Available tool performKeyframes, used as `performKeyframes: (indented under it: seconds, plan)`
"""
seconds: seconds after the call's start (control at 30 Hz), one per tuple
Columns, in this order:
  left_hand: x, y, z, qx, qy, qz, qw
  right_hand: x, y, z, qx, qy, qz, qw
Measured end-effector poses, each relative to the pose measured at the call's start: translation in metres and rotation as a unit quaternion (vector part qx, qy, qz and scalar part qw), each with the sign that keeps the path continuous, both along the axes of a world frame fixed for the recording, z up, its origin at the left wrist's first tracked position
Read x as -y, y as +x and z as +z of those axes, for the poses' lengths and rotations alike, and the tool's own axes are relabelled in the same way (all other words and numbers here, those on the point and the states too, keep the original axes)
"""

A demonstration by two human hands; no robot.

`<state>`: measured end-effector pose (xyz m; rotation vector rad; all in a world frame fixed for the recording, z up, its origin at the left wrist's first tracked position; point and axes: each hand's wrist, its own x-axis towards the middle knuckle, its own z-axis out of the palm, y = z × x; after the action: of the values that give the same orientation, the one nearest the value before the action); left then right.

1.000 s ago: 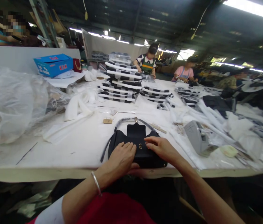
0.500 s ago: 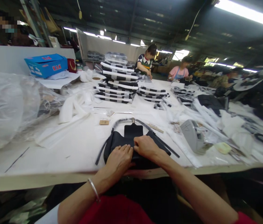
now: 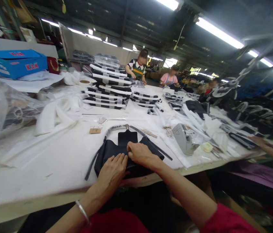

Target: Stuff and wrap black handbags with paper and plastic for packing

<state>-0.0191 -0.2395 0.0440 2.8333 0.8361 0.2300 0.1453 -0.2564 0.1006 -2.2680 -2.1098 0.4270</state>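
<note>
A black handbag (image 3: pixel 110 149) lies at the table's near edge, its flap (image 3: pixel 127 138) folded back toward the far side. Its wrapped shoulder strap (image 3: pixel 109 130) arches behind it, and loose strap ends hang out at both sides. My left hand (image 3: pixel 114 167) grips the bag's near upper edge, fingers over the top and thumb underneath. Close beside it, my right hand (image 3: pixel 140 153) is closed with curled fingers on the same edge, near the middle of the opening. The fingertips of both hands are partly hidden.
Stacks of wrapped bags (image 3: pixel 109 85) stand beyond. A grey tape dispenser (image 3: pixel 182 138) sits to the right, a brown tag (image 3: pixel 95 130) to the left. White wrapping strips (image 3: pixel 51 118) and a blue box (image 3: pixel 15 63) lie farther left. A co-worker's arm (image 3: pixel 272 149) reaches in at the right.
The view has turned to the right, bringing a co-worker's arms into sight. Both hands keep nearly the same place on the handbag.
</note>
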Motion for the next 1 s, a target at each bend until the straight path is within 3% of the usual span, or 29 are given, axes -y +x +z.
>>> performKeyframes:
  seconds: [0.1,0.2,0.3,0.4,0.5,0.6,0.7,0.77,0.87,1.0]
  plan:
    - [-0.001,0.0,-0.001,-0.009,0.026,-0.001,1.0,0.015,0.024,0.013,-0.085,0.043,0.031,0.995]
    - [-0.007,0.001,0.004,-0.024,0.056,-0.008,0.998,0.031,0.049,0.018,-0.082,0.043,0.085,0.992]
    - [-0.017,0.004,0.012,-0.039,0.071,-0.016,0.997,0.039,0.064,0.01,-0.037,-0.001,0.12,0.992]
    - [-0.026,0.007,0.014,-0.052,0.072,-0.026,0.996,0.041,0.066,-0.005,0.008,0.014,0.13,0.991]
    - [-0.028,0.008,0.002,-0.042,0.104,-0.032,0.993,0.043,0.063,-0.022,0.036,0.051,0.142,0.988]
    - [-0.023,0.004,-0.025,-0.027,0.172,-0.019,0.985,0.051,0.058,-0.049,0.056,0.107,0.144,0.982]
    - [-0.018,-0.004,-0.051,0.009,0.233,-0.005,0.972,0.063,0.053,-0.084,0.074,0.2,0.103,0.972]
    - [-0.018,-0.011,-0.063,0.041,0.248,-0.03,0.967,0.069,0.051,-0.1,0.077,0.246,0.078,0.963]
    - [-0.022,-0.02,-0.07,0.067,0.263,-0.087,0.959,0.073,0.05,-0.107,0.062,0.25,0.078,0.963]
    - [-0.023,-0.018,-0.069,0.066,0.294,-0.11,0.947,0.072,0.043,-0.101,0.037,0.229,0.091,0.968]
